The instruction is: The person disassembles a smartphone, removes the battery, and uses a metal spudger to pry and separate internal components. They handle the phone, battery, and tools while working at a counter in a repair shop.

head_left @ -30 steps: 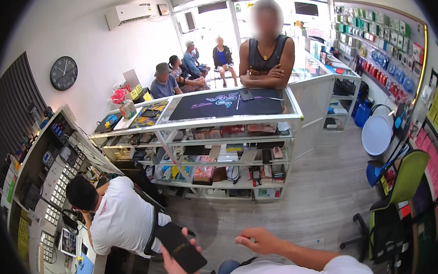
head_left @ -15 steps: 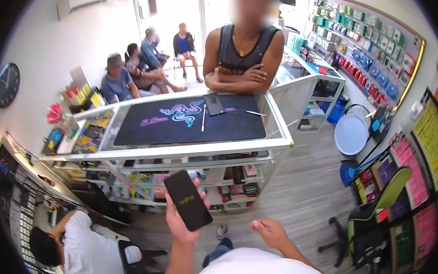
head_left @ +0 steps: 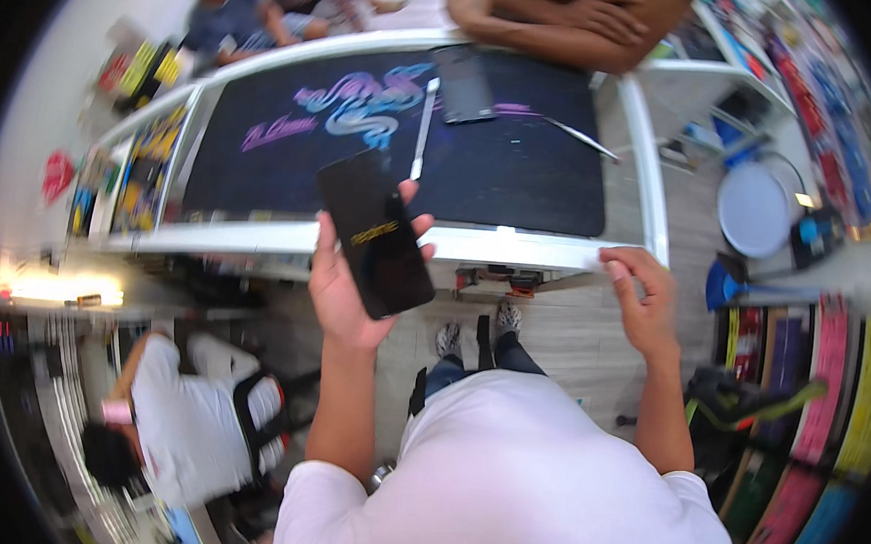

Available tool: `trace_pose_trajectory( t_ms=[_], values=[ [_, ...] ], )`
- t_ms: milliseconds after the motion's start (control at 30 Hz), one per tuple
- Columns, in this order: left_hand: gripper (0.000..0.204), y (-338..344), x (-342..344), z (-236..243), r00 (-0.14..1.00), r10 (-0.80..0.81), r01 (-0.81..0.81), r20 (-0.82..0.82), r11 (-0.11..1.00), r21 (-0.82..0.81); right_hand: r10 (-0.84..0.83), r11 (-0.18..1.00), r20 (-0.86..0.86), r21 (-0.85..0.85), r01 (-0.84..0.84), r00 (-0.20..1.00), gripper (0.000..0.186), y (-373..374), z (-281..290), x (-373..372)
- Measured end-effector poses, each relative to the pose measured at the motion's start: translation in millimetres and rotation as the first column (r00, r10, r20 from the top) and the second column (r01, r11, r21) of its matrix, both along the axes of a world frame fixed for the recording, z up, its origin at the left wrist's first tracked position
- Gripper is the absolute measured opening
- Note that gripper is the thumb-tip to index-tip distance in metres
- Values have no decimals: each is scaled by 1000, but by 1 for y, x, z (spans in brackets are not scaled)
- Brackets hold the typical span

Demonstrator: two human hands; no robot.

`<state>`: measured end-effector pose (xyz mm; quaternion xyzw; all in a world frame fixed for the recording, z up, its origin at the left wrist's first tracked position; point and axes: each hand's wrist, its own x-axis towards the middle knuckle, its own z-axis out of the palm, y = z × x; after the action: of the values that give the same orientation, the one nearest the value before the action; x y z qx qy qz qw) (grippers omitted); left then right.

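Left of centre, our left hand (head_left: 345,308) cradles the black phone (head_left: 376,236), thumb and fingers along opposite edges, probably to keep its front uncovered; right of centre, our right hand (head_left: 645,303) curls loosely, fingers narrow, apparently empty, near the white counter (head_left: 546,251).

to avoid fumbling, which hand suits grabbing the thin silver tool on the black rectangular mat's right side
Right hand, probably: it looks empty and sits nearer the thin silver tool; the left hand holds a black rectangular phone.

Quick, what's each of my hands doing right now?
Left hand: holding a dark phone.
Right hand: open, loosely curled, nothing visible in it.
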<state>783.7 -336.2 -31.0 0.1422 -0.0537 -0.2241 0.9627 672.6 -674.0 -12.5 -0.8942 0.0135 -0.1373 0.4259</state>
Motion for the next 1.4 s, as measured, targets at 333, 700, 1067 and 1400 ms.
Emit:
trace_pose_trajectory(
  t_ms=[333,700,1067,1400],
  values=[
    [70,-38,-6,-4,950,312,-311,-2,947,76,291,956,-15,40,-290,957,17,-56,-13,107],
    [73,-8,57,-3,935,309,-346,177,906,245,269,942,-75,226,-246,960,19,-70,-22,120],
    [74,20,89,1,934,331,-349,131,925,152,234,935,-153,306,-179,960,26,-71,-24,114],
    [51,34,135,14,908,413,-322,63,595,736,204,953,-142,254,-163,969,27,-65,-21,119]
  ],
)
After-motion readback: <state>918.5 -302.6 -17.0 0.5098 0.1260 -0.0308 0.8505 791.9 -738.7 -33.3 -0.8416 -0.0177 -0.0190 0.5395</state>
